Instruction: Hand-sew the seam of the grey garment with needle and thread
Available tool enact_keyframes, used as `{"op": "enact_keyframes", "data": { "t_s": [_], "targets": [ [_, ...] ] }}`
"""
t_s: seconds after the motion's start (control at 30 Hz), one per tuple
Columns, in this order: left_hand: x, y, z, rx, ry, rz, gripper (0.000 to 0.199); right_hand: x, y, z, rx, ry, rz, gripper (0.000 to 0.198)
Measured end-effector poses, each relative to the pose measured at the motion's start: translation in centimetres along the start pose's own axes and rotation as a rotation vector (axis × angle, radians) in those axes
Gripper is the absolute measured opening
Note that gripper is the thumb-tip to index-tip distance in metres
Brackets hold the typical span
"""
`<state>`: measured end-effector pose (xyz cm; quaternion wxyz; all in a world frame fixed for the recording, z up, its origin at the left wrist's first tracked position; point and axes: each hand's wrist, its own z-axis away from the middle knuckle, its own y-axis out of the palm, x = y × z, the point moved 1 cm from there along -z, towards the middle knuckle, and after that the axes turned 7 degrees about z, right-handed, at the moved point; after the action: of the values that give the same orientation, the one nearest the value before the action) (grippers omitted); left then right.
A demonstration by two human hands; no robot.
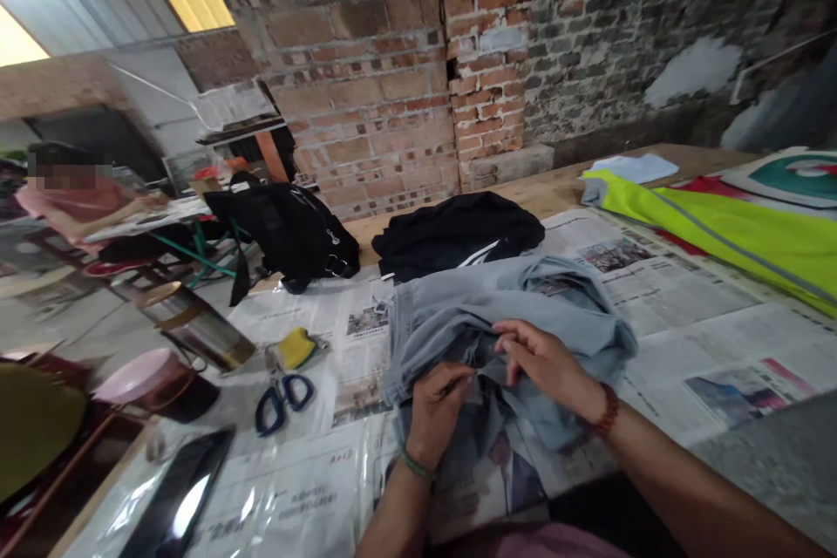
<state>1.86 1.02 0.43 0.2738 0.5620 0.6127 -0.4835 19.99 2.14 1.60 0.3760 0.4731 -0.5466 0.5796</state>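
Observation:
A crumpled grey-blue garment (451, 305), perhaps trousers or jeans, lies bunched on the newspaper in front of me. My left hand (438, 410), with a green bracelet at the wrist, pinches a fold of it at the near side. Just to the right, my right hand (546, 366), with a red beaded bracelet, hovers over the same folds. Its fingers are bent but apart, and I see nothing between them. Anything as thin as a needle or thread is too small to make out.
Newspaper covers the table. Scissors (284, 401), a yellow sponge-like piece (296, 348), a phone (180, 488), a steel flask (196, 327) and a lidded cup (157, 384) are at left. Behind lie a black bag (288, 235) and black clothing (458, 227); a neon-yellow garment (725, 231) is right. Someone (78, 200) sits far left.

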Motion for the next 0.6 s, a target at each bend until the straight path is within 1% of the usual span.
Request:
{"op": "enact_keyframes", "data": {
  "t_s": [0.07,0.17,0.27,0.4,0.5,0.6],
  "targets": [
    [0.0,0.1,-0.1,-0.008,-0.014,-0.002,0.015,-0.4,0.2,0.7,0.032,0.086,-0.071,0.029],
    [-0.2,0.4,-0.2,0.010,-0.024,0.005,0.014,-0.4,0.6,0.9,0.144,0.189,-0.119,0.027],
    [-0.3,0.5,-0.3,0.027,-0.031,0.016,0.012,-0.2,1.0,0.5,0.233,0.206,-0.117,0.026],
    [-0.4,0.4,-0.1,0.037,-0.088,0.057,0.011,-0.2,1.8,0.3,0.181,0.180,-0.086,0.019],
    [-0.5,0.4,0.0,0.017,-0.169,0.097,0.011,-0.4,2.5,0.3,0.122,0.176,-0.083,0.014],
    [-0.5,0.5,-0.1,0.008,-0.247,0.159,0.018,-0.4,2.8,0.4,0.047,0.173,-0.067,0.014]
  ]
}}
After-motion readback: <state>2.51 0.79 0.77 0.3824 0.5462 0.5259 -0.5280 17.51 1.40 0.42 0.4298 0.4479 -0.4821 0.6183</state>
